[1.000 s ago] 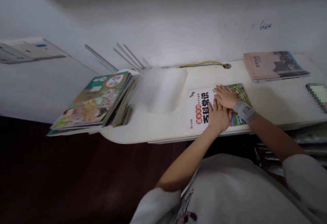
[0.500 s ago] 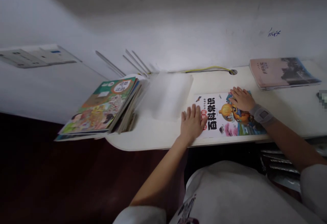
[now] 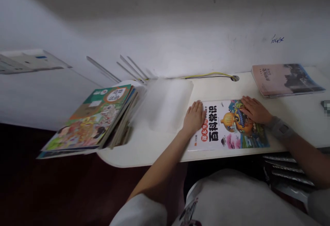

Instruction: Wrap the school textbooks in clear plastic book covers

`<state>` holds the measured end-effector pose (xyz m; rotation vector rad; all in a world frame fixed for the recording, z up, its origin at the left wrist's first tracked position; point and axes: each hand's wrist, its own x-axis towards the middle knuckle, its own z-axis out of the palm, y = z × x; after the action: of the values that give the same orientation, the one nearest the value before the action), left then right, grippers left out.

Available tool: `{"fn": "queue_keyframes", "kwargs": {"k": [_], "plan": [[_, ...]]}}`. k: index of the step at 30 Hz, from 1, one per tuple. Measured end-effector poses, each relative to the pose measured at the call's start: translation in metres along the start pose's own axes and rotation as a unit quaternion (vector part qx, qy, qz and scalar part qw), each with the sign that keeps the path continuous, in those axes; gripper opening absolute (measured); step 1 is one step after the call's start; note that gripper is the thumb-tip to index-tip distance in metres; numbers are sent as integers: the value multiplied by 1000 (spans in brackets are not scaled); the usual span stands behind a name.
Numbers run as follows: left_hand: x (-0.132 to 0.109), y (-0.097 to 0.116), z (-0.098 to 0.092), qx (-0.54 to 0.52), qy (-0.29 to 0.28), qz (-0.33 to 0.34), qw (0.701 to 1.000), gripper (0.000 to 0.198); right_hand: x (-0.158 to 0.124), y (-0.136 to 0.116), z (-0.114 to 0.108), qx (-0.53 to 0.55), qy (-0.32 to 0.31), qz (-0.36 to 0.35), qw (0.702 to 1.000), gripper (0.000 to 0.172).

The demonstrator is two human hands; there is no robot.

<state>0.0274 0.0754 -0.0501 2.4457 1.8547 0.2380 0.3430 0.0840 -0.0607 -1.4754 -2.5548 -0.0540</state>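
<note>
Book point(image 3: 225, 128) titled 百科常识, left hand point(image 3: 194, 118), right hand point(image 3: 256, 110) atop

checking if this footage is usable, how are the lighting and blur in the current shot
In the head view, light is dim, with the floor nearly black; the book has a readable large title; the pale patch left of it looks smeared.
</note>
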Motion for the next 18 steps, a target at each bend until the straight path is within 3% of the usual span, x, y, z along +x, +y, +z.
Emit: {"fn": "queue_keyframes", "kwargs": {"k": [5,8,12,15,18], "plan": [[-4,-9,-3,-49,40,-80,995,43,-10,15,6,24,25,15,999,61],[3,-9,-4,-156,64,-111,980,29,-9,12,8,46,44,12,998,62],[9,-15,-7,-381,116,-194,896,21,-8,14,10,70,74,9,995,61],[10,-19,-12,-438,129,-220,862,36,-6,15,12,82,98,6,992,60],[14,-20,-21,-542,129,-202,805,59,-4,15,10,84,112,15,990,57]]}}
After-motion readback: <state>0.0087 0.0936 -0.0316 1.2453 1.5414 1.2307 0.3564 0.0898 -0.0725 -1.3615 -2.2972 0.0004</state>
